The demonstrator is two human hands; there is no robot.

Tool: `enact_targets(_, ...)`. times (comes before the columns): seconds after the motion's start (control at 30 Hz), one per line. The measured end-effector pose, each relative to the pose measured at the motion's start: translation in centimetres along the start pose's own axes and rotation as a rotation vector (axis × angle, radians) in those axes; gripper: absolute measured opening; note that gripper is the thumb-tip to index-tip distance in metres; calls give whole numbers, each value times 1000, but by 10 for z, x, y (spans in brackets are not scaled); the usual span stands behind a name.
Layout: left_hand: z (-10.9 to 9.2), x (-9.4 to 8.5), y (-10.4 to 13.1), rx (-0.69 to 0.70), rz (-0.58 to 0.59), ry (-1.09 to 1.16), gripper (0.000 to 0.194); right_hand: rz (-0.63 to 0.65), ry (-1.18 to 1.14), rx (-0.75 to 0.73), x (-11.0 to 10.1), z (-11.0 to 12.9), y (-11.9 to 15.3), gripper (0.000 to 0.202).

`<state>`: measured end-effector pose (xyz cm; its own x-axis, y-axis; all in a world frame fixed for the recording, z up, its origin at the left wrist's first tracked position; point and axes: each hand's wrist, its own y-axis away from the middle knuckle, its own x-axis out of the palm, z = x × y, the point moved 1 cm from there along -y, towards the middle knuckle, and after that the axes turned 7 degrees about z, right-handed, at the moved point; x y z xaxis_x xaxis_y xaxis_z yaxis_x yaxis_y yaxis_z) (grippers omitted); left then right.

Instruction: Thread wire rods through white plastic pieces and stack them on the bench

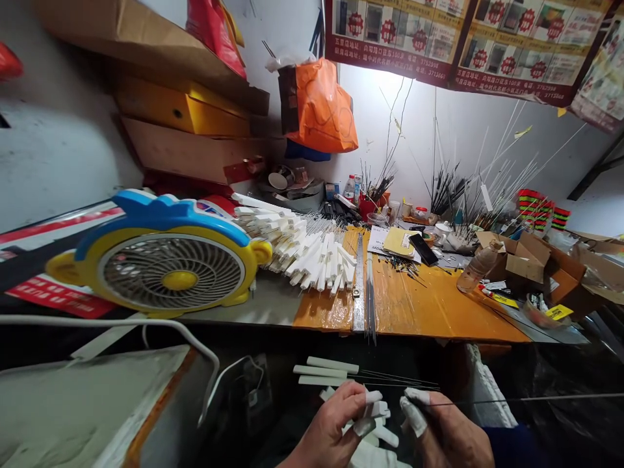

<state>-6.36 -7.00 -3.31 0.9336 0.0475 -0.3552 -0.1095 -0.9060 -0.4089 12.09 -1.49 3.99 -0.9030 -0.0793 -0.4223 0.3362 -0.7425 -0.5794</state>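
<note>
My left hand (pixel 336 422), thumb and fingertip wrapped in white tape, is closed on a short white foam-like stick (pixel 379 409). To its right, my right hand (pixel 451 426) pinches a thin dark rod (pixel 536 398) between taped fingertips. The rod runs out past the right edge of the view. A small gap separates the two hands. Beyond my left hand lie several long white sticks (pixel 332 361) with thin wires (pixel 400 378) coming out of their right ends. More loose white pieces (pixel 373 455) lie below, partly hidden by my left hand.
An orange-brown worktop (pixel 429 305) carries a big pile of white sticks (pixel 312 257), a metal ruler (pixel 359 286), a bundle of wires (pixel 370 299) and a phone (pixel 423 249). A blue-yellow fan (pixel 170 260) stands left. Bottle (pixel 478 268) and cardboard boxes (pixel 529 266) are right.
</note>
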Motion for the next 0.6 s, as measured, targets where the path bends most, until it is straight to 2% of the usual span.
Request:
enact_targets(0.3, 0, 0, 1, -32, 16, 20, 30, -12, -53, 9, 2, 1, -2, 15)
enact_targets(0.5, -8, 1, 0, -30, 50, 11, 24, 188, -58, 80, 5, 5, -3, 21)
enact_targets(0.6, -14, -2, -2, -44, 90, -14, 16, 273, -89, 143, -2, 6, -14, 26)
